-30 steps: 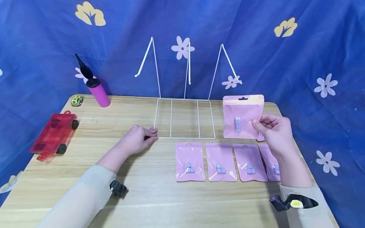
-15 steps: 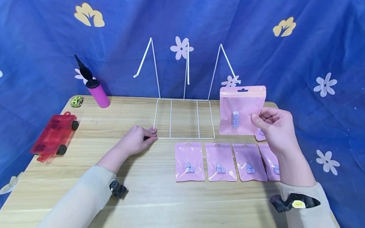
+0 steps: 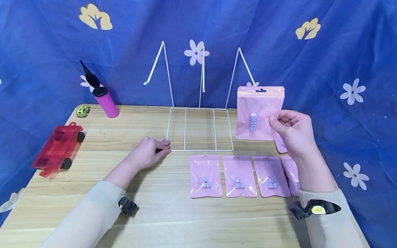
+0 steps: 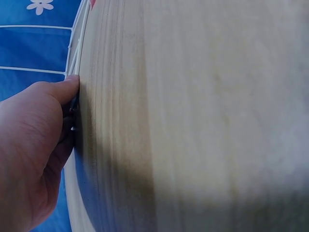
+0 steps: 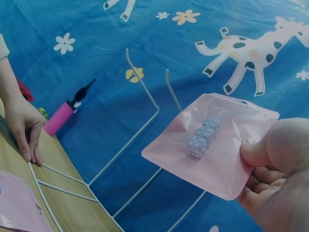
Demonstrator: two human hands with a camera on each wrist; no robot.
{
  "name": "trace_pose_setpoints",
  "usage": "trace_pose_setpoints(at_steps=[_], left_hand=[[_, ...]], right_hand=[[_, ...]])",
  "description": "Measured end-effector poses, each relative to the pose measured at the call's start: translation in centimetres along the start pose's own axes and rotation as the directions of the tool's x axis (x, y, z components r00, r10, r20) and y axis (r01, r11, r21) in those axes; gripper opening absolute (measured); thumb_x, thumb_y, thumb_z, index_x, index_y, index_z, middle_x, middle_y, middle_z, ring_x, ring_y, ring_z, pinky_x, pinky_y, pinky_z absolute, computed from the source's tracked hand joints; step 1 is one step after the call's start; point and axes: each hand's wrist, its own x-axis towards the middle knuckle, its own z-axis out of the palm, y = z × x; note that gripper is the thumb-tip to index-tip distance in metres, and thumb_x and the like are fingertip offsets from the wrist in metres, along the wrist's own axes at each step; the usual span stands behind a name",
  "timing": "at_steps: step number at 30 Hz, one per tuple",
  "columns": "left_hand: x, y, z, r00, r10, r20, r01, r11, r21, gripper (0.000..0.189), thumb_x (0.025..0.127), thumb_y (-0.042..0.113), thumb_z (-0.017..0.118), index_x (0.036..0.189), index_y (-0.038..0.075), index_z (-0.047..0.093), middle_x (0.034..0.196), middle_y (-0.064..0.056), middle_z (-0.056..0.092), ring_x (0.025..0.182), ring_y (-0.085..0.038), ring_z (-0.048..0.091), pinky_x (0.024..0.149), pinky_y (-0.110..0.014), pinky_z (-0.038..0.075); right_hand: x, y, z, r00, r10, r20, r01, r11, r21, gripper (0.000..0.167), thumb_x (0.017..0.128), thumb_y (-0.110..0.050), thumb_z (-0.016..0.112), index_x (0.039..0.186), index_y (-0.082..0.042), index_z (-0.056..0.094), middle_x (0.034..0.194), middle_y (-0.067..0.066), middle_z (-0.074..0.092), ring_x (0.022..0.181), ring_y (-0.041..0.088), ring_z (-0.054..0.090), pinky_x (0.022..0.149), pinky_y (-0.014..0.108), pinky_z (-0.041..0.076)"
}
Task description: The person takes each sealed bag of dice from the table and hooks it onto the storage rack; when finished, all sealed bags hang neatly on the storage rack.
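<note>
At the far left corner of the bench [image 3: 168,225], we see a green toy car [image 3: 83,111] near a magenta pump [image 3: 106,105] with a black nozzle [image 3: 92,79]. A translucent red wagon [image 3: 57,147] sits along the left edge; behind, we find blue cloth [image 3: 133,19] printed with flowers [image 3: 353,91].

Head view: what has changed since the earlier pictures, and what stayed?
The right hand raised the pink bag, shifting it slightly left; it now hides the tip of the right hook. Nothing was newly gripped or released. The left hand, white rack and front bags stayed put.
</note>
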Motion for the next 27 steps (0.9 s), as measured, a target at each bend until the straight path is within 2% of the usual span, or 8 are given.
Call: trace_pose_setpoints(at_steps=[10, 17, 27], left_hand=[[0.0, 0.0, 0.0, 1.0, -0.005, -0.003, 0.005, 1.0, -0.002, 0.022, 0.097, 0.009, 0.079, 0.113, -0.006, 0.078, 0.123, -0.017, 0.073, 0.122, -0.034, 0.068, 0.11, -0.048, 0.05], [-0.1, 0.1, 0.0, 1.0, -0.002, -0.006, 0.002, 1.0, 0.002, 0.022, 0.096, 0.011, 0.08, 0.112, -0.005, 0.079, 0.123, -0.017, 0.073, 0.121, -0.033, 0.068, 0.109, -0.049, 0.05], [0.0, -0.1, 0.1, 1.0, -0.013, 0.003, 0.013, 1.0, 0.008, 0.024, 0.096, 0.013, 0.08, 0.113, -0.004, 0.079, 0.124, -0.015, 0.073, 0.122, -0.031, 0.068, 0.11, -0.046, 0.051]], right_hand=[[1.2, 0.8, 0.3, 0.999, 0.034, -0.001, -0.034, 0.999, 0.007, 0.019, 0.095, 0.013, 0.07, 0.086, -0.001, 0.078, 0.076, 0.003, 0.072, 0.066, 0.008, 0.059, 0.058, 0.016, 0.049], [2.3, 1.7, 0.6, 1.0, 0.029, 0.002, -0.029, 1.0, -0.008, 0.022, 0.095, 0.014, 0.07, 0.084, -0.004, 0.079, 0.075, 0.001, 0.072, 0.065, 0.006, 0.058, 0.056, 0.015, 0.047], [4.0, 3.1, 1.4, 1.0, 0.027, 0.0, -0.027, 0.999, 0.034, 0.022, 0.095, 0.013, 0.069, 0.083, -0.003, 0.077, 0.072, 0.001, 0.07, 0.063, 0.006, 0.055, 0.054, 0.016, 0.045]])
